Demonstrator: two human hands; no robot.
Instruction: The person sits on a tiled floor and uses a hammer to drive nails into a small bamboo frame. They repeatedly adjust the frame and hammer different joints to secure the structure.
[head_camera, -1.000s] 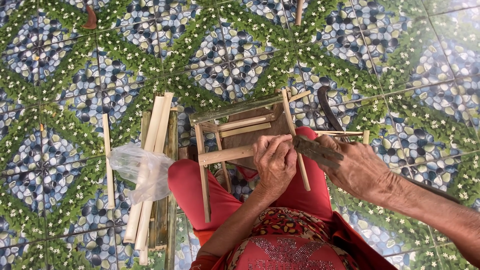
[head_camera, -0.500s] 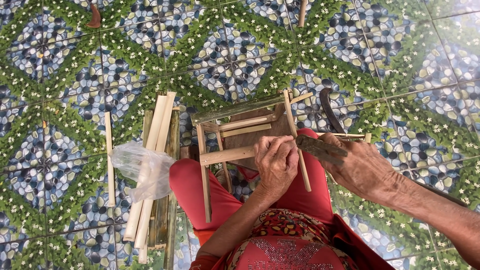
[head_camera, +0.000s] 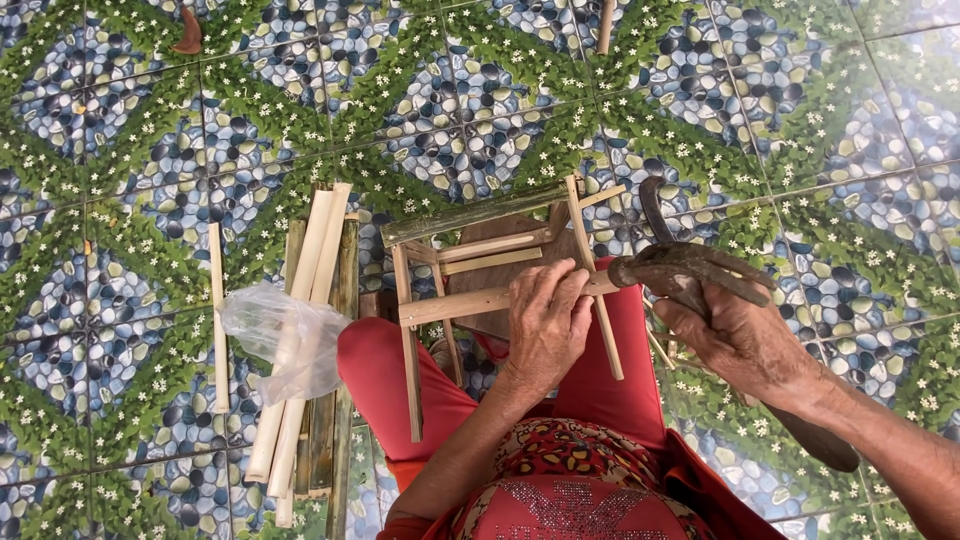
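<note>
Head view: patterned pebble-and-flower floor tiles (head_camera: 250, 80).

Pale bamboo-stick frame (head_camera: 480, 290) across red-trousered lap

My left hand (head_camera: 545, 325) grips the bamboo frame (head_camera: 470, 300) on my lap; my right hand (head_camera: 725, 325) holds a dark curved knife (head_camera: 665, 255) against it.

There is one view only, from the camera on my head, looking almost straight down over my chest and red-clad knees (head_camera: 400, 370) to the patterned tile floor (head_camera: 760, 120). It sits close: my lap fills the near edge, my left hand (head_camera: 545, 325) lies at centre, and the floor stretches to the far edge.
</note>
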